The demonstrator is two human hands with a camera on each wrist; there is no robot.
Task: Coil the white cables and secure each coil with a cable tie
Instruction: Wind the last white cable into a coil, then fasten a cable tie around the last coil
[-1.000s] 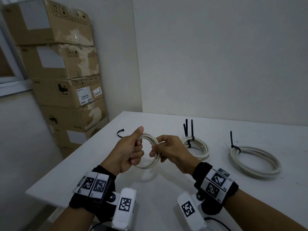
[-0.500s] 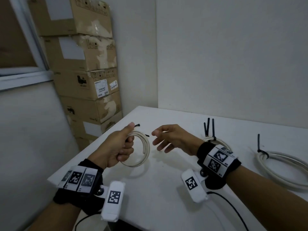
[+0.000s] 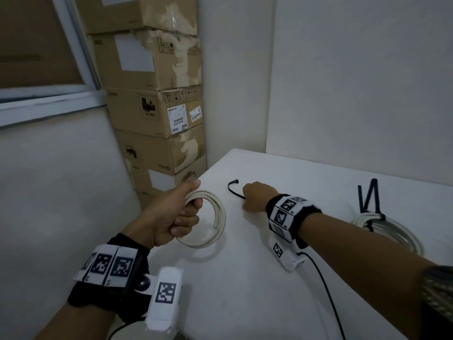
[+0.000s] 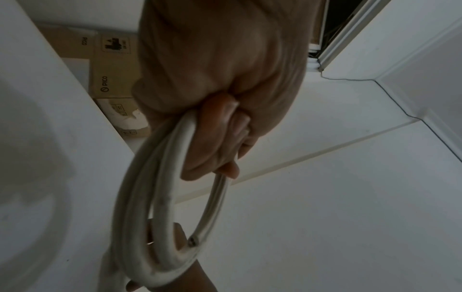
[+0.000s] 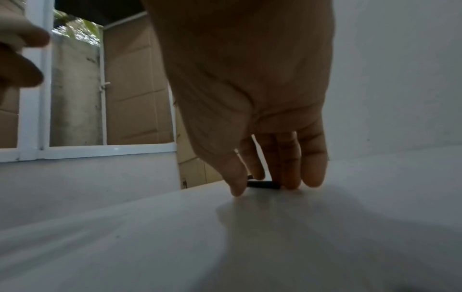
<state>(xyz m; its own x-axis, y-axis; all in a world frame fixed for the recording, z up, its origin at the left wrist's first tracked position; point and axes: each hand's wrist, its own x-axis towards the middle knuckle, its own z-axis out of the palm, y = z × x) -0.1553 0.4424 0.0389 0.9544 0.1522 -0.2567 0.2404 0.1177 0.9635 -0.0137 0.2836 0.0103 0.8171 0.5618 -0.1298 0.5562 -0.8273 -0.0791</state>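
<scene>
Head view: a person at a white desk (image 3: 269, 278) reaches for a tie to bind a coiled cable.

Left hand (image 3: 169, 217) grips the untied white cable coil (image 3: 215, 227) above the desk's left edge. Right hand (image 3: 257, 197) is down on the loose black cable tie (image 3: 234, 188), fingers (image 5: 287, 170) nearly straight, touching it; next, likely pinch and lift.
</scene>
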